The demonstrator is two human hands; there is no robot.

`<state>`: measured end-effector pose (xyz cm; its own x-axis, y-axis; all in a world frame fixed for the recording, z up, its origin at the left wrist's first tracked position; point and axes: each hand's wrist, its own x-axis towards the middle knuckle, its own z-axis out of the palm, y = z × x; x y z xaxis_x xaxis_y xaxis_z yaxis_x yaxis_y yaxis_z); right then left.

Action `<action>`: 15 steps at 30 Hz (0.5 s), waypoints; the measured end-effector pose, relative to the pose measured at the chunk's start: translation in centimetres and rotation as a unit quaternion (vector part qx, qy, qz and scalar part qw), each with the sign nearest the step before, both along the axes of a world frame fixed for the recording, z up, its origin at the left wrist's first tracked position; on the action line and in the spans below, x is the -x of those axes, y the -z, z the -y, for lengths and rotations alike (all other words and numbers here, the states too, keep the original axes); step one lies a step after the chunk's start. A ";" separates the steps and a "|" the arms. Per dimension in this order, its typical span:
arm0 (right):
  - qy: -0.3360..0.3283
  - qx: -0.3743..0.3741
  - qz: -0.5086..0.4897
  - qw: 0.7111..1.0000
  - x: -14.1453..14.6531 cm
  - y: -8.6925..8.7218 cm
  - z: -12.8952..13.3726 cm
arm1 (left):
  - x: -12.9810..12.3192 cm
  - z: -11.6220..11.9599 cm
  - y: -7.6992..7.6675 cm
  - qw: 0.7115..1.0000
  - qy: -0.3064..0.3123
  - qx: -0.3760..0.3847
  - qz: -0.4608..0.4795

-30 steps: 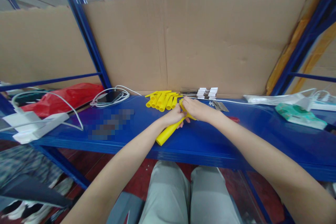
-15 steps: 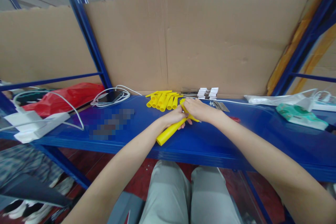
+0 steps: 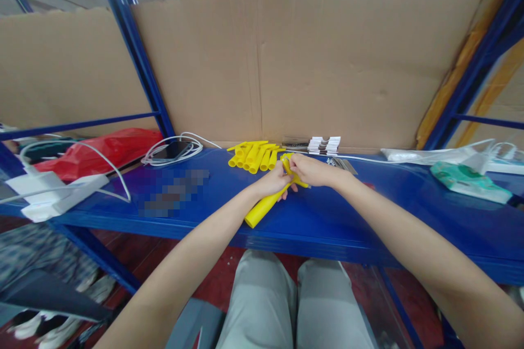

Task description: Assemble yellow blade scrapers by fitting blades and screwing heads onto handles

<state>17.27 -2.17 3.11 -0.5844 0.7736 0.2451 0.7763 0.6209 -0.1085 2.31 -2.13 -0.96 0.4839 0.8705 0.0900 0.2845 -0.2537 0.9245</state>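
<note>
head view | yellow tube-like piece held over blue shelf, wide end toward front edge | gripped by left hand, pinched near far end by right hand, its middle hidden by both | yellow pieces heaped just behind | white parts stacked near cardboard | metal strips partly blocked by right wrist
</note>
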 end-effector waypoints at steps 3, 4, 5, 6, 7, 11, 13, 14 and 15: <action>0.005 -0.003 0.013 1.000 0.2 0.0 0.1 | -0.2 0.0 0.0 1.000 -0.011 -0.005 -0.007; 0.002 -0.005 0.016 1.000 0.3 0.0 0.1 | -0.2 0.0 -0.1 1.000 -0.017 -0.005 -0.012; -0.003 -0.007 0.018 1.000 0.3 0.0 0.1 | -0.3 0.0 -0.1 1.000 -0.022 -0.004 -0.017; -0.011 -0.008 0.021 1.000 0.4 0.0 0.2 | -0.3 0.1 -0.2 0.999 -0.025 -0.003 -0.021; -0.018 -0.008 0.024 1.000 0.4 0.0 0.2 | -0.3 0.1 -0.2 0.999 -0.026 -0.002 -0.024; -0.029 -0.019 0.038 0.999 0.6 -0.2 0.6 | -0.3 0.3 -0.4 1.000 -0.016 0.005 -0.025; -0.032 -0.030 0.047 0.998 0.6 -0.2 0.8 | -0.3 0.3 -0.4 1.000 -0.011 0.011 -0.020; -0.034 -0.036 0.051 0.997 0.6 -0.2 0.8 | -0.2 0.3 -0.4 1.000 -0.008 0.014 -0.017; -0.035 -0.042 0.054 0.997 0.6 -0.2 0.8 | -0.2 0.3 -0.3 1.000 -0.005 0.015 -0.013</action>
<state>16.71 -2.95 3.29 -0.6630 0.7091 0.2398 0.7347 0.6779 0.0269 2.52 -2.46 -0.62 0.4765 0.8776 0.0515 0.3111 -0.2231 0.9238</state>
